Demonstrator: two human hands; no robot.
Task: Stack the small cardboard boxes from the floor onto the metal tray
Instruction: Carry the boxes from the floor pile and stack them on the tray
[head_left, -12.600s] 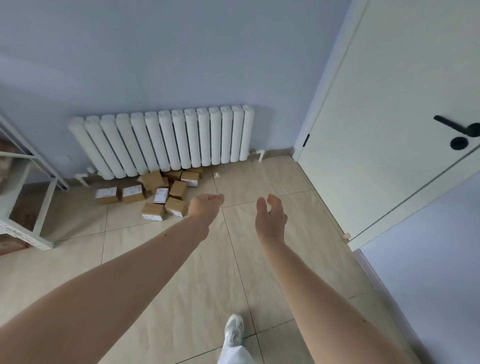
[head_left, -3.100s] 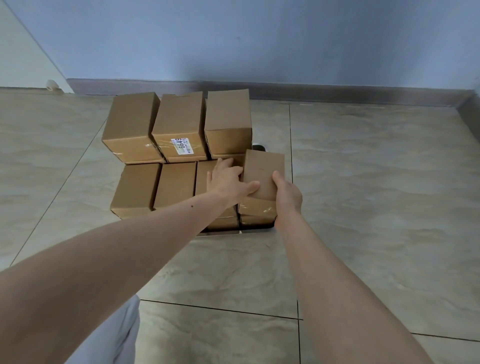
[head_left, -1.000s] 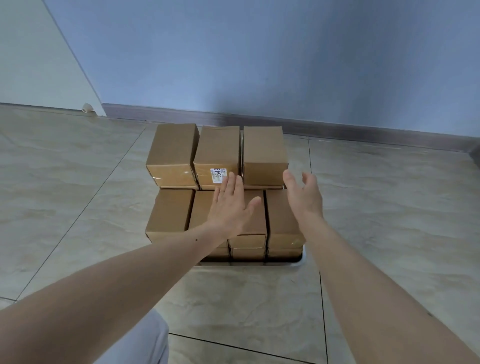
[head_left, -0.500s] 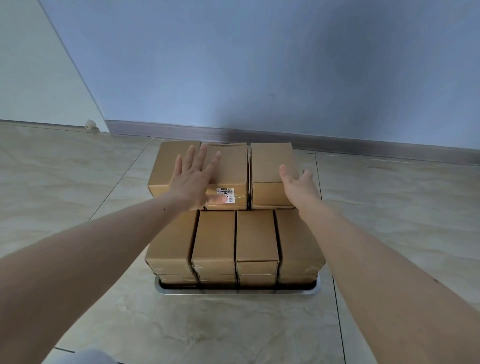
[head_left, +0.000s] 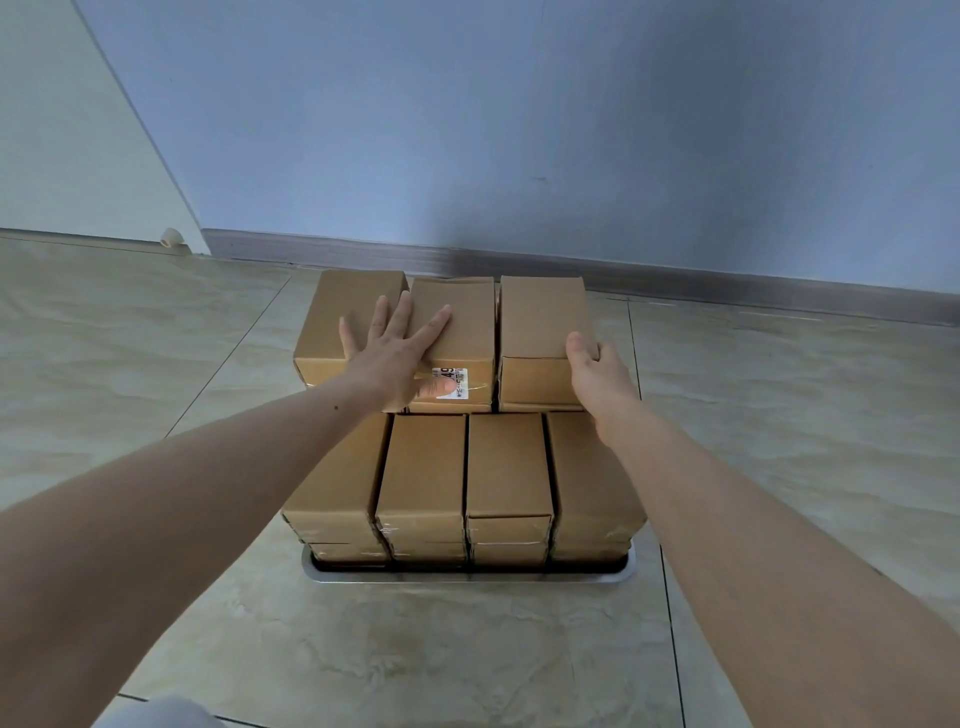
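Where the beige marbled floor tiles (head_left: 779, 441) meet a grey skirting board (head_left: 675, 283), a shallow rectangular metal tray (head_left: 467, 577) is seen, loaded with plain brown rectangular cardboard boxes (head_left: 506, 467): four across the front, three raised behind. The left hand (head_left: 395, 358) is laid flat, fingers spread, on the labelled middle box (head_left: 457, 332); the right hand (head_left: 597, 374) is curled round the right rear box (head_left: 540, 317).

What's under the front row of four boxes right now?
Under the front row of boxes, a lower layer of boxes shows at the front, sitting in the metal tray. Only the tray's rim shows; its floor is covered.
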